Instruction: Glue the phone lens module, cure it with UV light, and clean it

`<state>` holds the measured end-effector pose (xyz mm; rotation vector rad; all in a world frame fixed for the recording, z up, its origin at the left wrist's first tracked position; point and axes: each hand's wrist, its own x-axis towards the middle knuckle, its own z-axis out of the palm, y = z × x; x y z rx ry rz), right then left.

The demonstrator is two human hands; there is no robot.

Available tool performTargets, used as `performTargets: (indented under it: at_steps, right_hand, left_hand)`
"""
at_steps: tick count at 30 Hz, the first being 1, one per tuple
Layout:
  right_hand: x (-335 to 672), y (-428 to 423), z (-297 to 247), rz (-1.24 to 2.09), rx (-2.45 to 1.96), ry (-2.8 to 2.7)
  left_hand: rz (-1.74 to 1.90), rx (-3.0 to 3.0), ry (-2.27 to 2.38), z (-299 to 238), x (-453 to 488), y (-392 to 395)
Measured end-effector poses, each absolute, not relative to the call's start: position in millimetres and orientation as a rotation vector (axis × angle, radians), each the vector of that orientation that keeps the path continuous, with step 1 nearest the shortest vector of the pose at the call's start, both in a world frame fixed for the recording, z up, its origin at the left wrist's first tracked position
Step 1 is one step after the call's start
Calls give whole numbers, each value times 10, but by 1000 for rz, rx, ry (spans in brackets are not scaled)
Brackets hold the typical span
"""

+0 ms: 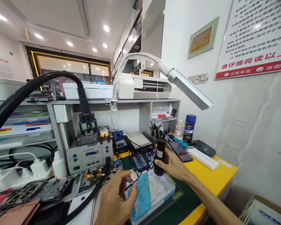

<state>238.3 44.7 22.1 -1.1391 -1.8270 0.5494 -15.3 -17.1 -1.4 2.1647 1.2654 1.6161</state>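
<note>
At six o'clock, nearest, the left hand (117, 197) is pinching a small white block (134, 175) between thumb and forefinger; the curled fingers are hiding part of it, and a thin dark cord (131, 183) is passing close by, its attachment hard to make out. Toward five, the right hand (174, 165) is clamping its thumb on a black cylinder (160, 150), whose far side is concealing most of the other fingers. The cylinder is standing over a blue-and-white packet (142, 190); whether its base is touching, I cannot tell. The forearms are running off the lower edge. At four o'clock a dark phone (178, 150) is lying beside a pixelated patch that is masking something. At eight, a grey station (84, 156) is sitting partly behind a black hose (104, 172). Farther, at two, a lamp (192, 89) is hanging before a wall sign (255, 40) that is being cropped above and right.
</note>
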Motion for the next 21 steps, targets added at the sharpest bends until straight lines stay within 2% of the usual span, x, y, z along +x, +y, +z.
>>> performTargets:
  at_steps: [5, 10, 21]
  right_hand:
    - [2405, 539, 236, 472, -1246, -1785]
    - [2313, 631, 279, 548, -1229, -1688]
    - [1835, 516, 705, 616, -736, -1348]
  left_hand:
    - [1555, 2220, 1249, 11, -175, -173]
    - [1481, 2264, 1257, 0, -197, -147]
    - [1420, 2258, 1299, -59, -172, -134]
